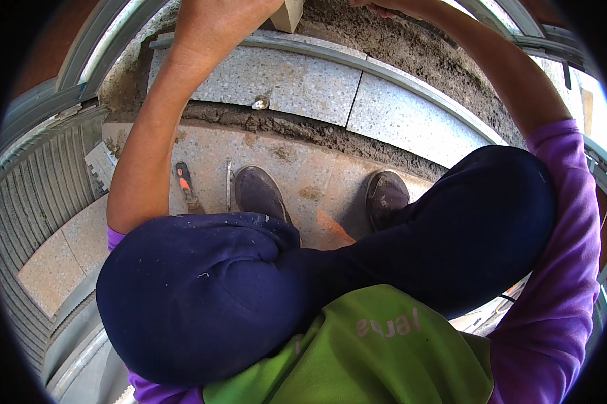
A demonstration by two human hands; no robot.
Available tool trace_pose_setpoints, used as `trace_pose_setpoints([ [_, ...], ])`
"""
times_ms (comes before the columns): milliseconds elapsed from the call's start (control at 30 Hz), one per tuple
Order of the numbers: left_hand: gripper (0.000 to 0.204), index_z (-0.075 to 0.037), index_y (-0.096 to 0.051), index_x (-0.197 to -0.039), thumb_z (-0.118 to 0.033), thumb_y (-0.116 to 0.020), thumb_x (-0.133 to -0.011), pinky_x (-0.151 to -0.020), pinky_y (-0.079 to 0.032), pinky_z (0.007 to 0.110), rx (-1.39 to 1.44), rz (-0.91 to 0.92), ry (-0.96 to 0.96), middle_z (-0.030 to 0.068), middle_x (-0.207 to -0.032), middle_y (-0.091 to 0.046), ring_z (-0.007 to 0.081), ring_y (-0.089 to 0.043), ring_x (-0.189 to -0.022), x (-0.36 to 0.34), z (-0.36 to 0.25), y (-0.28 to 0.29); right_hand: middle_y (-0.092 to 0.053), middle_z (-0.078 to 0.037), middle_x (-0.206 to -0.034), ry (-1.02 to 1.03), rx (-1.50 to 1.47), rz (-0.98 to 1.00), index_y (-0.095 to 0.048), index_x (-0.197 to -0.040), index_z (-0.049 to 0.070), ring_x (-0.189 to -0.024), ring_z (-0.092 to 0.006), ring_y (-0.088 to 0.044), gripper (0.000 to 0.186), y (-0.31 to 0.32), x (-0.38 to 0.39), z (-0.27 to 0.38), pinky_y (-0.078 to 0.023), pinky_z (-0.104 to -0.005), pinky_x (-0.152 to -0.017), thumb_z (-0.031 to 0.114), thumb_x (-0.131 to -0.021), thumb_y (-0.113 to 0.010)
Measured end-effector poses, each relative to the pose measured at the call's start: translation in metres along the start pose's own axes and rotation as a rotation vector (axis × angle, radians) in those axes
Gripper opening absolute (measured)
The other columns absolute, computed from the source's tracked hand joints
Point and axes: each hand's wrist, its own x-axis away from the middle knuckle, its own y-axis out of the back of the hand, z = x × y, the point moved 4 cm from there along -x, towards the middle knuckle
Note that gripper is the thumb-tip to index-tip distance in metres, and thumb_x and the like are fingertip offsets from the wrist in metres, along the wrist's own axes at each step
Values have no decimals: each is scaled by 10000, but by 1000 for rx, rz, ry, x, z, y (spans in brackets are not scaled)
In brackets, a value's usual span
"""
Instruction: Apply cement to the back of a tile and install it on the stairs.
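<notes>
— While the person squats on the stone step (303, 182), where are the hands?
— Both reach up to the top edge. The left hand (216, 17) is by a pale wooden block (288, 15) above the grey slabs (296, 81); whether it grips the block, I cannot tell. The right hand (377, 7) is mostly cut off over the mortar bed (397, 40), so its fingers can't be judged.
— What's around?
— A trowel with an orange handle (185, 188) lies beside the left shoe (259, 193). The dark knees block much of the step.
</notes>
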Motion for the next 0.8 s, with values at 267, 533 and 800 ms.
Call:
trace_pose_setpoints([
  [267,351,99,-647,-1036,-168,-667,-809,-802,-545,358,7,7,-20,217,-937,-721,284,-713,-925,5,5,-7,-607,-65,-554,-60,4,-7,-707,-723,55,-522,-162,-583,210,-12,15,-23,-483,-391,-521,239,-814,-664],
  [533,327,89,-654,-1020,-164,-661,-814,-792,-543,369,-51,19,-98,218,-931,-720,293,-714,-916,5,0,-1,-607,-67,-557,-88,1,-28,-708,-735,53,-523,-163,-585,207,-13,19,-32,-484,-393,-523,237,-819,-661],
  [800,368,96,-658,-1027,-202,-679,-813,-788,-559,376,-16,35,-47,253,-938,-719,332,-723,-916,5,4,-1,-608,-70,-560,-69,-17,-56,-710,-747,52,-523,-164,-586,205,-17,3,-22,-485,-394,-524,235,-825,-658],
])
